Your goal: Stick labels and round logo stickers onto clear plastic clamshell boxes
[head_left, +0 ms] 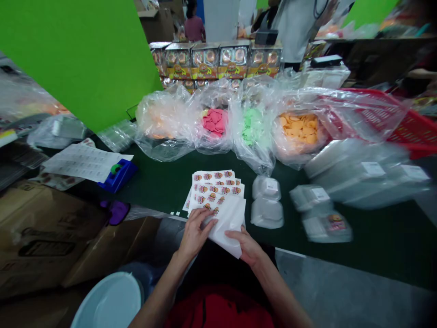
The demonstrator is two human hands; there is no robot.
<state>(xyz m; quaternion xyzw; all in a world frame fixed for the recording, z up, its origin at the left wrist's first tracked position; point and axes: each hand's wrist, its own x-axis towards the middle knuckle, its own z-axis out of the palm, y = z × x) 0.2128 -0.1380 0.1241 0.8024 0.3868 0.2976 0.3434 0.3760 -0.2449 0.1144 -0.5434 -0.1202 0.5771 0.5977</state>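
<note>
Burger-printed sticker sheets (218, 187) lie stacked at the near edge of the dark green table. The top sheet's near part is curled over, its plain white back (230, 216) facing up. My right hand (249, 246) grips that curled part between thumb and fingers. My left hand (196, 230) is closed at the fold, thumb and fingertips on the sheet; whether a single sticker is between them is hidden. To the right lies an open clear plastic clamshell box (267, 212). Beyond it, another open clamshell (327, 225) has a burger sticker on one half.
Plastic bags hold orange, pink (215, 122), green (252, 125) and orange pieces (298, 128). More clamshells (368, 175) and a red basket (416, 125) are at right. A blue tape dispenser (119, 175), cardboard boxes (34, 237) and a pale basin (107, 300) are at left. People stand behind packed boxes (205, 61).
</note>
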